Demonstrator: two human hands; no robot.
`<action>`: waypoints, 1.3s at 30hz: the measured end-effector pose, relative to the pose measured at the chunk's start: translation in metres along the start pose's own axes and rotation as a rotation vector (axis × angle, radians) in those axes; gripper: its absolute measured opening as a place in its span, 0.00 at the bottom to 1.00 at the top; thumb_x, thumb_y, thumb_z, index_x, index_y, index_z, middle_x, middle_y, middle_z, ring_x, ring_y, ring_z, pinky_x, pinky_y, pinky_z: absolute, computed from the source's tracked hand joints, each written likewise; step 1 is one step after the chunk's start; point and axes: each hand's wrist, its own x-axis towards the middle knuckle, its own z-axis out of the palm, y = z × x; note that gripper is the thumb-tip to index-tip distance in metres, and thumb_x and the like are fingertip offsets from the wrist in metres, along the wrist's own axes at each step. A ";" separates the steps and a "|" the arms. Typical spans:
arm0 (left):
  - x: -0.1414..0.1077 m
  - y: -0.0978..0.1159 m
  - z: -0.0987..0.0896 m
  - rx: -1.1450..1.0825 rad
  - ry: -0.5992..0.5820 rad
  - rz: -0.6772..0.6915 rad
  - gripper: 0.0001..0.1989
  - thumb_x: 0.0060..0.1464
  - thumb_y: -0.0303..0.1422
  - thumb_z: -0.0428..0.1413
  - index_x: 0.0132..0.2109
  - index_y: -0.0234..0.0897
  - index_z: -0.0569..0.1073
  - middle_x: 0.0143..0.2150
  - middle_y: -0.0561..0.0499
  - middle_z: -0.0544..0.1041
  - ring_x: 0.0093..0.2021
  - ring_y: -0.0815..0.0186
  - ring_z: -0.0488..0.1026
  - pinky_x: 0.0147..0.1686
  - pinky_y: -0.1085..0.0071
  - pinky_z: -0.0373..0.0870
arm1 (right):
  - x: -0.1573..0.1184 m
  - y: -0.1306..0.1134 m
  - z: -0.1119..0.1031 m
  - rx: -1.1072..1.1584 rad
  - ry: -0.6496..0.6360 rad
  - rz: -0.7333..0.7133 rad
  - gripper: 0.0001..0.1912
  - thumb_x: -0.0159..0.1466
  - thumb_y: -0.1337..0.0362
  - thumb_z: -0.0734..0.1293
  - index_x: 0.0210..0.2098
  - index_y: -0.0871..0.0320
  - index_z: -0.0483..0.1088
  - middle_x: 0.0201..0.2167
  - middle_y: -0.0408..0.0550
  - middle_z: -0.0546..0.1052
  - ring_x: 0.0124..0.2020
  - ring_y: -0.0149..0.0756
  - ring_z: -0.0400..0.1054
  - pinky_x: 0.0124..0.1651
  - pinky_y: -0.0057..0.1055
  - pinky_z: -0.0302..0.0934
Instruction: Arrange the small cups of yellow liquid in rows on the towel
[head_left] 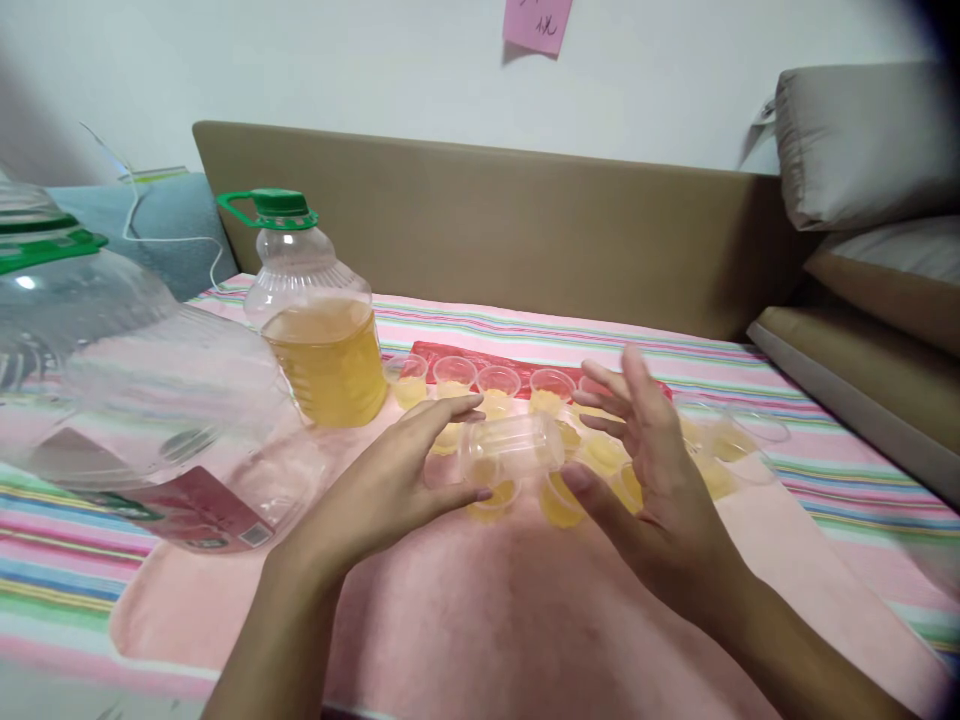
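Between my two hands is a clear plastic cup, or several nested ones point(511, 447), lying sideways above the filled cups. My left hand point(397, 480) is at its left end, with thumb and fingers spread around that end. On the right, my right hand point(660, 500) has its fingers apart and does not touch the cup. Below and behind stand several clear cups of yellow liquid, among them one at the back left point(410, 383) and one in front point(562, 500). A large bottle of yellow liquid point(330, 360) with a green cap stands behind my left hand.
A large clear bottle point(150, 380) with a pink label fills the left side. Red plastic wrapping point(480, 360) lies behind the cups on a pink mat point(480, 620). A brown board point(495, 230) stands behind; cushions point(870, 145) are stacked at right.
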 end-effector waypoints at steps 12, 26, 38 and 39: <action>0.000 -0.003 0.000 0.006 -0.005 0.026 0.36 0.58 0.50 0.67 0.69 0.49 0.66 0.72 0.49 0.71 0.71 0.49 0.68 0.70 0.50 0.66 | 0.000 -0.002 0.001 -0.026 -0.057 -0.005 0.24 0.76 0.52 0.66 0.69 0.40 0.67 0.70 0.48 0.67 0.66 0.54 0.67 0.65 0.58 0.68; 0.002 -0.004 0.000 0.003 0.005 0.040 0.36 0.56 0.48 0.70 0.68 0.50 0.68 0.72 0.50 0.71 0.71 0.51 0.68 0.70 0.51 0.66 | 0.002 0.001 0.003 0.010 -0.032 -0.061 0.19 0.75 0.58 0.68 0.64 0.43 0.72 0.58 0.46 0.79 0.56 0.47 0.76 0.57 0.49 0.74; 0.001 -0.004 0.001 0.011 0.020 0.049 0.35 0.57 0.45 0.70 0.67 0.49 0.69 0.70 0.53 0.73 0.70 0.54 0.69 0.70 0.55 0.66 | 0.002 0.000 0.005 0.016 -0.025 -0.079 0.22 0.75 0.60 0.67 0.67 0.38 0.69 0.58 0.43 0.78 0.58 0.43 0.74 0.59 0.46 0.73; 0.001 -0.004 0.001 0.010 0.022 0.053 0.35 0.57 0.45 0.70 0.67 0.49 0.68 0.70 0.53 0.73 0.70 0.55 0.69 0.70 0.56 0.66 | 0.001 0.000 0.005 0.019 -0.028 -0.065 0.26 0.75 0.60 0.67 0.70 0.37 0.65 0.59 0.43 0.78 0.58 0.44 0.74 0.59 0.46 0.73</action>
